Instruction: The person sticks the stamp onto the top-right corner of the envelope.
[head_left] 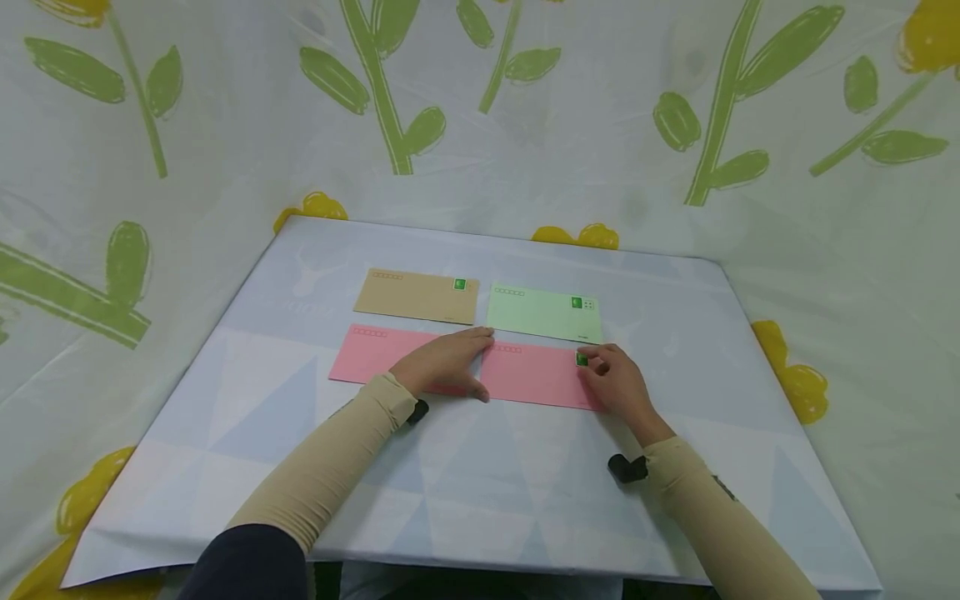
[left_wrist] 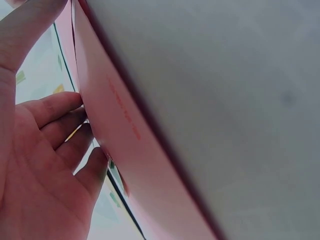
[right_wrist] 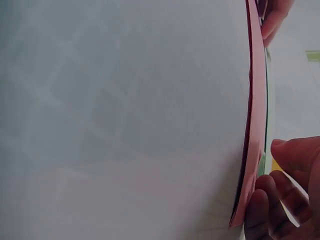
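Two pink envelopes lie side by side on the table. My left hand (head_left: 447, 358), fingers extended and thumb spread, rests over the right end of the left pink envelope (head_left: 375, 354), hiding its upper right corner. Its fingertips reach the adjoining edge of the right pink envelope (head_left: 532, 375). At that envelope's upper right corner is a green stamp (head_left: 581, 359). My right hand (head_left: 618, 387) is there, with bent fingertips right at the stamp. In the right wrist view, the thumb (right_wrist: 285, 152) stands apart from the bent fingers (right_wrist: 257, 207) beside the pink paper.
Behind the pink pair lie a tan envelope (head_left: 416, 298) and a light green envelope (head_left: 532, 315), each with a green stamp at its upper right. A pale, blue-patterned cloth covers the table (head_left: 480, 500). Flower-printed curtains (head_left: 600, 125) stand around the back and sides.
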